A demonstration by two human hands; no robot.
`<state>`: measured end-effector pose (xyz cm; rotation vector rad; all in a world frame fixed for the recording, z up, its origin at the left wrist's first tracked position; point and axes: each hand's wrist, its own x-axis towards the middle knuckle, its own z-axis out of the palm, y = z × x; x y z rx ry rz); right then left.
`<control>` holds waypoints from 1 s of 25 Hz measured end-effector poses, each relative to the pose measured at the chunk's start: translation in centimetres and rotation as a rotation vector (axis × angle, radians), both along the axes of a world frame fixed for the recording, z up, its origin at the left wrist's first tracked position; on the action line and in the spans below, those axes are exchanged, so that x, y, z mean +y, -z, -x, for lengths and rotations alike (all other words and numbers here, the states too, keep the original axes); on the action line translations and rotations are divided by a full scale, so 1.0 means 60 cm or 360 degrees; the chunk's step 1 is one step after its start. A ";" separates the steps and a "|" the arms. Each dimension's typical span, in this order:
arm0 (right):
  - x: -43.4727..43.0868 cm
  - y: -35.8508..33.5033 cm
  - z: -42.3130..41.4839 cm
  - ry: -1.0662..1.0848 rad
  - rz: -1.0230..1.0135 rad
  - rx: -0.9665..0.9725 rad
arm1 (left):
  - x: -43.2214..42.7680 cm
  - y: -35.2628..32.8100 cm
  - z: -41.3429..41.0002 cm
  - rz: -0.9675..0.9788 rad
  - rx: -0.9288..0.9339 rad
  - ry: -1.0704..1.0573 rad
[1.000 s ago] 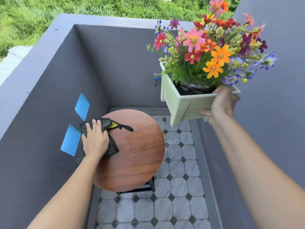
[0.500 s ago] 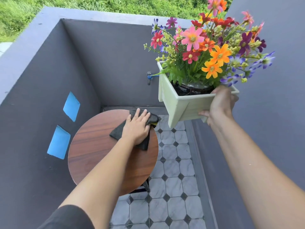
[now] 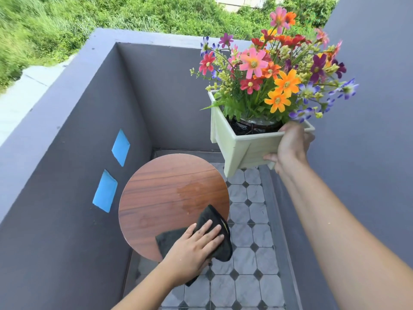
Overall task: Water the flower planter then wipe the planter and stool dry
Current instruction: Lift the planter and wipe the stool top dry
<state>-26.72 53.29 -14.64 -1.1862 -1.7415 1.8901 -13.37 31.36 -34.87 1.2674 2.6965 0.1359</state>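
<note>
A round wooden stool (image 3: 156, 198) stands in the corner of a grey-walled balcony, with a wet patch (image 3: 194, 195) on its right half. My left hand (image 3: 196, 247) lies flat, fingers straight, pressing a black cloth (image 3: 214, 222) onto the stool's near right edge. A pale green square planter (image 3: 237, 144) full of colourful flowers (image 3: 274, 72) hangs in the air to the right of the stool. My right hand (image 3: 290, 148) grips its near right corner, thumb under the base and fingers over the rim.
Grey walls (image 3: 67, 175) close in on the left, back and right. Two blue patches (image 3: 105, 191) mark the left wall. The floor (image 3: 243, 265) is grey tile with dark diamonds. Grass lies beyond the parapet.
My left hand has slid the cloth from the stool's far right side to its near right edge, uncovering the wet patch. The planter stays held up in my right hand.
</note>
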 end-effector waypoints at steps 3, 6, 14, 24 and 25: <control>-0.033 -0.006 -0.011 -0.0083 0.0003 0.0007 | -0.067 0.009 -0.029 -0.0061 0.0126 -0.0034; -0.065 -0.004 -0.030 -0.0148 0.0038 0.0010 | -0.138 0.019 -0.040 -0.0109 0.0238 -0.0208; -0.128 0.033 -0.091 -0.0511 0.0096 -0.0080 | -0.268 0.014 0.016 -0.1189 -0.0207 -0.1981; -0.176 0.099 -0.119 -0.1015 0.0208 -0.0090 | -0.234 -0.170 0.104 -0.2249 -0.1046 -0.1614; -0.179 0.105 -0.118 -0.1030 0.0210 -0.0087 | -0.231 -0.167 0.101 -0.2315 -0.1116 -0.1550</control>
